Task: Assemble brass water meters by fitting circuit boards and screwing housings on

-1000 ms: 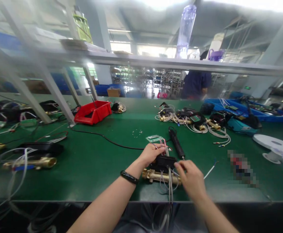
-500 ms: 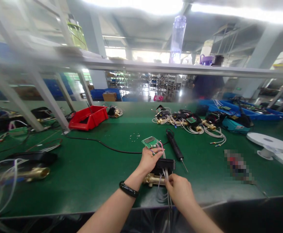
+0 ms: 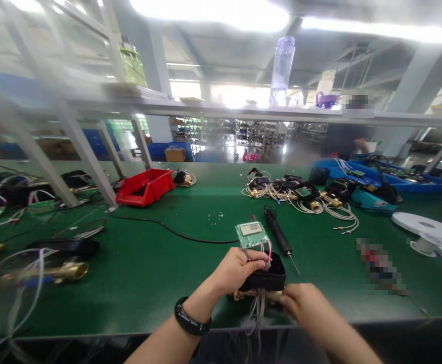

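Observation:
My left hand (image 3: 239, 268) pinches the wires just below a green circuit board (image 3: 252, 234), whose small display faces up. Under the fingers is an open black housing (image 3: 268, 277), with the wires running down into it. A brass fitting (image 3: 242, 294) shows beneath the housing. My right hand (image 3: 300, 299), somewhat blurred, has its fingers closed on the fitting's right end. Grey cables (image 3: 258, 308) hang from the housing over the table's front edge. Right of the board lies a black electric screwdriver (image 3: 277, 230).
A red bin (image 3: 145, 188) stands back left. Brass assemblies with cables (image 3: 281, 189) lie at the back, near blue trays (image 3: 406, 174). White reels (image 3: 429, 228) are at the right; another brass part (image 3: 67, 271) lies left. A person (image 3: 344, 139) is beyond the shelf.
The board has tilted so its display faces me more. The black housing has turned to show its open inside. My right hand has moved from the grey cables to the fitting's right end.

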`<state>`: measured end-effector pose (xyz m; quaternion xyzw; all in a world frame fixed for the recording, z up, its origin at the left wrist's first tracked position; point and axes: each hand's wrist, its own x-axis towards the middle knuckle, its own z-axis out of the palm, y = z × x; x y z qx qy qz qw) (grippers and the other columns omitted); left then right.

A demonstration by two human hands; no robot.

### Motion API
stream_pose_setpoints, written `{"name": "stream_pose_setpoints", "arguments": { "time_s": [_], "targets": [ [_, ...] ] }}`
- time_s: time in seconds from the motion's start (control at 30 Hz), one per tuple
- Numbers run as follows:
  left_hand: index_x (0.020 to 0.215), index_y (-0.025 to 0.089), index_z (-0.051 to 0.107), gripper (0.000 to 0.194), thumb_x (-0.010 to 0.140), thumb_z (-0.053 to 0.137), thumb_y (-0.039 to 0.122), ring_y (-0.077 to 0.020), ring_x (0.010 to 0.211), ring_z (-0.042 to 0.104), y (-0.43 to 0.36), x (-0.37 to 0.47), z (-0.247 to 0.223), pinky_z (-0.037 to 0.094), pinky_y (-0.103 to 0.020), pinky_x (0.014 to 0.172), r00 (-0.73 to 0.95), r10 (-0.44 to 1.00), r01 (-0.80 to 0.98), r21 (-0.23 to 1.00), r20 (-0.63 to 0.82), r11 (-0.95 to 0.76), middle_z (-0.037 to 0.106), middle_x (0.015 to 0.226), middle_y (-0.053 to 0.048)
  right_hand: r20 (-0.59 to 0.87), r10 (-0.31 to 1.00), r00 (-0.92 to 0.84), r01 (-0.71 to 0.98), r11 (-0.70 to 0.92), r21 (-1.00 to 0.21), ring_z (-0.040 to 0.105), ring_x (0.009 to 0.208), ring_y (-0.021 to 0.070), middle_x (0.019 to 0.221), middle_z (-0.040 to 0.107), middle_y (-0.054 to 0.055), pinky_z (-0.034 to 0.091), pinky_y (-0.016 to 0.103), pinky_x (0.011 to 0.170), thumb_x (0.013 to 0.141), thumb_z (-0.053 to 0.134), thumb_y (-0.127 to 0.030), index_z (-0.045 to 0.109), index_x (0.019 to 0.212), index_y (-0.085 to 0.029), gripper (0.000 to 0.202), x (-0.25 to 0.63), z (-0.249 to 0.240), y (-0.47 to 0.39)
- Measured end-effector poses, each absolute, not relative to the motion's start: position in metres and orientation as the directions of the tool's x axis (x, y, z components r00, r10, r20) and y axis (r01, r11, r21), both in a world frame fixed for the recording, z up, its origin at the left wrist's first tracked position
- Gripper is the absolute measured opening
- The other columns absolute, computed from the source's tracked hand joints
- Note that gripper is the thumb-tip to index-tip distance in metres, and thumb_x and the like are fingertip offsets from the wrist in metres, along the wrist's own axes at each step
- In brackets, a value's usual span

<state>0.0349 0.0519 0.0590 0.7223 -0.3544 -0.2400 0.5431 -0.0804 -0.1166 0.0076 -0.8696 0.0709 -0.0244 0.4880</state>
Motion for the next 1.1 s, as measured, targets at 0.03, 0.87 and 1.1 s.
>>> {"name": "stream_pose_setpoints", "arguments": {
  "time_s": [0.03,0.87,1.1],
  "targets": [
    [0.096,0.017,0.072,0.021,0.085,0.058,0.028,-0.0158,0.084,0.061,0.053,0.029,0.062,0.044,-0.022,0.075,0.623,-0.781,-0.293,0.94,0.049,-0.175,0.07,0.09,-0.003,-0.006,-0.156,0.988,-0.09,-0.537,-0.839,0.053,0.055,0.0139,0.057,0.061,0.002,0.038,0.023,0.053,0.082,0.053,-0.033,0.061,0.06,-0.018,0.028,-0.082,0.02,-0.128],
    [0.093,0.019,0.063,0.018,0.093,0.046,0.023,-0.0145,0.081,0.056,0.064,-0.002,0.056,0.041,-0.024,0.078,0.535,-0.807,-0.751,0.578,0.25,-0.318,0.064,0.084,-0.002,0.48,-0.419,0.771,0.355,-0.343,-0.87,0.039,0.05,0.0104,0.056,0.043,-0.004,0.031,0.023,0.045,0.092,0.048,-0.041,0.049,0.067,-0.019,0.034,-0.056,0.068,-0.102],
    [0.088,0.02,0.062,0.025,0.096,0.039,0.023,-0.0113,0.069,0.055,0.059,-0.004,0.06,0.037,-0.021,0.066,0.567,-0.8,-0.728,0.573,0.195,-0.377,0.064,0.078,0.001,0.374,-0.509,0.776,0.407,-0.049,-0.912,0.037,0.048,0.0094,0.057,0.042,-0.004,0.029,0.021,0.043,0.089,0.052,-0.048,0.049,0.072,-0.019,0.034,-0.043,0.042,-0.1]
  ]
}}
